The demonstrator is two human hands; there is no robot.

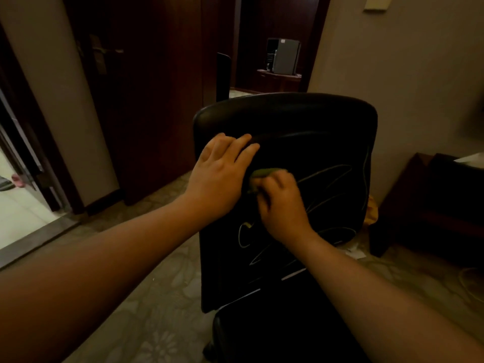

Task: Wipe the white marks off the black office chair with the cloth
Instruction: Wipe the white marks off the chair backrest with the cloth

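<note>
The black office chair [285, 158] has its backrest facing me, white marks [324, 184] scribbled over the middle and lower part. Left hand [222, 174] is spread flat bracing the upper left; right hand [282, 205] is bunched around the green cloth [263, 173], pressed on the backrest. It looks like it swivels, so hard scrubbing could spin it toward the dark cabinet [432, 203] just beside it on the right

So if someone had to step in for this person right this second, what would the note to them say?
Left hand: flat and open on the upper left of the chair back, steadying it.
Right hand: closed on a bunched green cloth, pressed against the back just below the left hand.
Done: the upper left area looks free of marks.
Left: white marks loop across the middle, right edge and lower part.
</note>
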